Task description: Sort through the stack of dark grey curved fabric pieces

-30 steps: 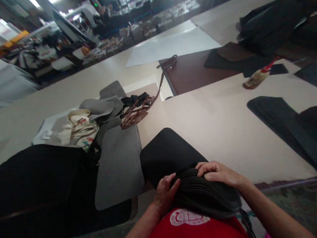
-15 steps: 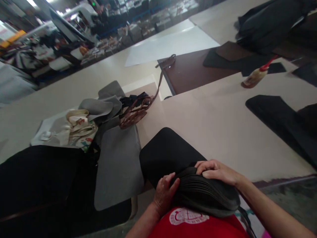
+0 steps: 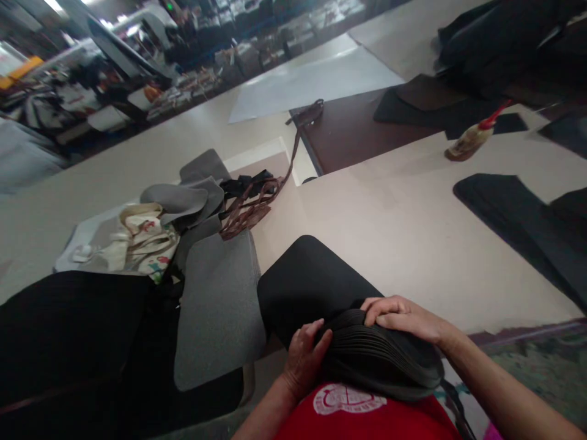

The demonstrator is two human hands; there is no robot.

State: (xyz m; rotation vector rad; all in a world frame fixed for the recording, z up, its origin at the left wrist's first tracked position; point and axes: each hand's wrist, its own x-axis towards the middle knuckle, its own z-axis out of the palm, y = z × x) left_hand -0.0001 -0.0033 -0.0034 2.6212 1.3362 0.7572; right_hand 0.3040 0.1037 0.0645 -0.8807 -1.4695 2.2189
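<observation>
At the near edge of a beige worktable (image 3: 413,244), the left hand (image 3: 305,357) and right hand (image 3: 403,318) clasp a curved stack of black felt pieces (image 3: 376,360) from both sides, fingers curled over it, held against a red shirt (image 3: 362,418); a grey felt stack (image 3: 220,305) lies just left.

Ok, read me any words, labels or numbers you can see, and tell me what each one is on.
None can be read.
Red shirt: a white round emblem, its lettering too blurred to read.
Cream bag: red and green print, too small to read.
Bottle: no label can be made out.
</observation>
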